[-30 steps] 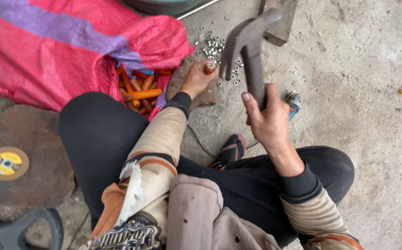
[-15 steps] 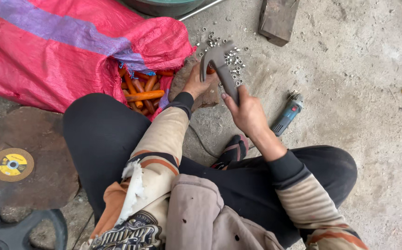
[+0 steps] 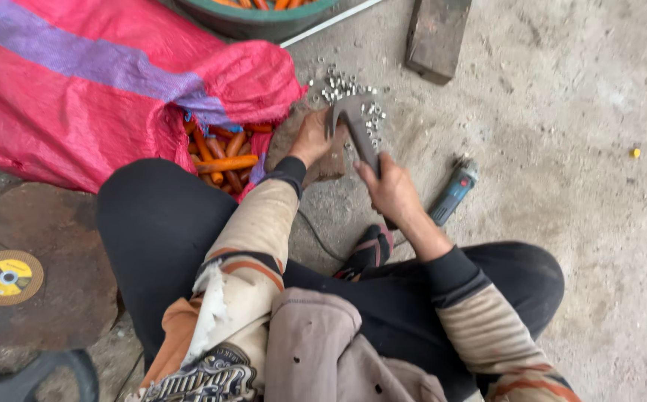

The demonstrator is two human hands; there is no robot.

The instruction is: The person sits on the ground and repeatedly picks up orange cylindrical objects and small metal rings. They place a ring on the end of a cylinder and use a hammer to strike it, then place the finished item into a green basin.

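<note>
A rough grey concrete floor (image 3: 562, 149) is filling the scene, dusty and stained, with the person sitting cross-legged on it. A pink woven sack (image 3: 77, 97) is lying at the upper left, its mouth spilling orange rods (image 3: 223, 160). A green basin (image 3: 256, 18) is showing at the top edge, a dark block (image 3: 436, 36) is lying beside it, and a yellow cutting disc (image 3: 7, 277) is resting on a flat stone at the left. A blue angle grinder (image 3: 454, 190) is lying just beside the right forearm.

The right hand (image 3: 392, 190) is gripping the handle of a grey metal hammer (image 3: 353, 123), whose claw head is hanging low over a brownish stone (image 3: 331, 160), close to a scatter of small silver nuts (image 3: 346, 89). The left hand (image 3: 310, 138) is closing its fingers on something at the stone; it is probably a small piece, though the view is too coarse to tell.
</note>
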